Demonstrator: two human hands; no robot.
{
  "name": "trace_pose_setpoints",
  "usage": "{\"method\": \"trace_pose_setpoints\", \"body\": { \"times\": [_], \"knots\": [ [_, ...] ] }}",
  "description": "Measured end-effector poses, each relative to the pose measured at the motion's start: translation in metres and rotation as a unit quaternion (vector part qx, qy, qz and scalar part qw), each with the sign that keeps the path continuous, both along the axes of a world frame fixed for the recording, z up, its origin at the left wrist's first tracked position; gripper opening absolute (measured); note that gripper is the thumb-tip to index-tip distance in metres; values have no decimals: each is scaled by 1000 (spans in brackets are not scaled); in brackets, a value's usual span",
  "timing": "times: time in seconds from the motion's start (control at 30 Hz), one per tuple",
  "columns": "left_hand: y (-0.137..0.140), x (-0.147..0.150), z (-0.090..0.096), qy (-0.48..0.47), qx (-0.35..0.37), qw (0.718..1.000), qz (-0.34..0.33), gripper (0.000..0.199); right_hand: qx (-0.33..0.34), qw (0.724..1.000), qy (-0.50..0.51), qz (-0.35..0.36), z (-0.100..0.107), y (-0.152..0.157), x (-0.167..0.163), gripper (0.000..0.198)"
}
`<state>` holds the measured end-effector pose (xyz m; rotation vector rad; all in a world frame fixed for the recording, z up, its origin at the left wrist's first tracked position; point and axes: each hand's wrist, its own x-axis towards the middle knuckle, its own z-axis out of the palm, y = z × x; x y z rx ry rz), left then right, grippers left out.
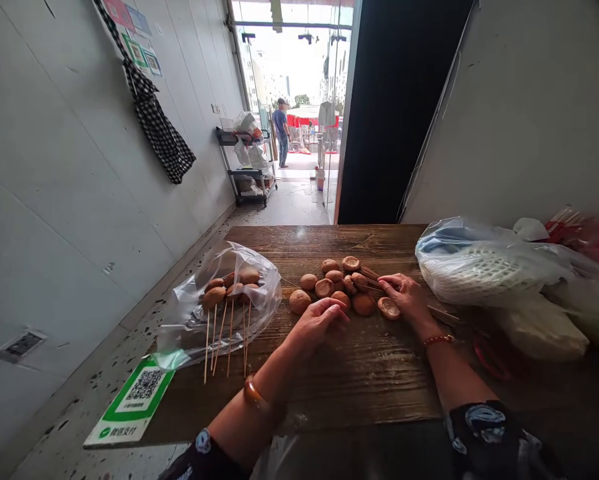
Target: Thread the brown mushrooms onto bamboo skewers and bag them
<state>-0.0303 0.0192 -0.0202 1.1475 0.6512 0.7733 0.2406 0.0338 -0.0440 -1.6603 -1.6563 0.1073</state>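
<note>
My right hand [404, 297] pinches a bundle of thin wooden skewers [370, 273], whose tips reach left over a loose group of round brown mushroom-like caps [324, 288]. Some caps show a hollow, paler underside, like the one [389, 308] just below my right fingers. Close to the front of the group is my left hand [322, 317], its fingers loosely bent and apart, slightly blurred, with nothing seen in them. On the left, several skewered brown caps [213, 297] lie on a clear plastic bag [266, 313], their sticks pointing toward me.
All this rests on a dark wooden table [339, 380]. Stuffed plastic bags [479, 267] crowd its right side, near a red-handled item [492, 360]. A green-and-white QR code card [134, 400] lies at the left edge. Beyond are a cart [249, 167] and a standing person [281, 133].
</note>
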Motion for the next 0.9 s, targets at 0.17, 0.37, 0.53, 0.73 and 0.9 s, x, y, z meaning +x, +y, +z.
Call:
{"method": "trace_pose_setpoints", "body": {
  "times": [0.17,0.37,0.53,0.73,0.9],
  "knots": [
    [2,2,-1,17,-11,1000,3,41,-24,997,-36,61,5,-8,-1,25],
    [1,5,0,29,-11,1000,3,42,-34,992,-89,80,7,-9,-4,21],
    [0,3,3,32,-3,999,-3,40,6,997,-64,51,6,-8,-1,28],
    [2,0,2,38,7,999,-13,38,17,993,-103,-53,1,-9,10,27],
    [3,0,1,34,-1,999,-7,40,16,984,-148,-103,-7,-7,18,35]
  ]
}}
